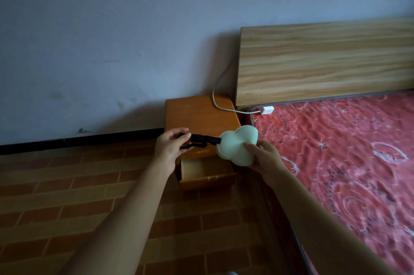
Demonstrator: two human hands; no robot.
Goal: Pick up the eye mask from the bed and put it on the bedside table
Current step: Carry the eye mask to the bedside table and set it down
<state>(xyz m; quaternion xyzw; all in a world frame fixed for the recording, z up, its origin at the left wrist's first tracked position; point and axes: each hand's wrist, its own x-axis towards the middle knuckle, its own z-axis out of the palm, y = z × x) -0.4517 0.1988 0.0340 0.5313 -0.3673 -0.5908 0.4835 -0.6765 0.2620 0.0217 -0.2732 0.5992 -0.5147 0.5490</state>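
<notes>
Your right hand [267, 158] pinches the pale green padded eye mask [236, 145] while your left hand [171, 147] grips its black strap [202, 139] taut, keeping it from dangling above the orange wooden bedside table [199, 115]

The top of the bedside table [197, 113] is bare except for a white cable [216, 102] crossing its rear right corner toward an adapter [267, 110] on the bed [347, 151]. Access from above and front is unobstructed. The headboard [324, 61] bounds the right side. An open drawer [206, 171] projects forward below the top.
</notes>
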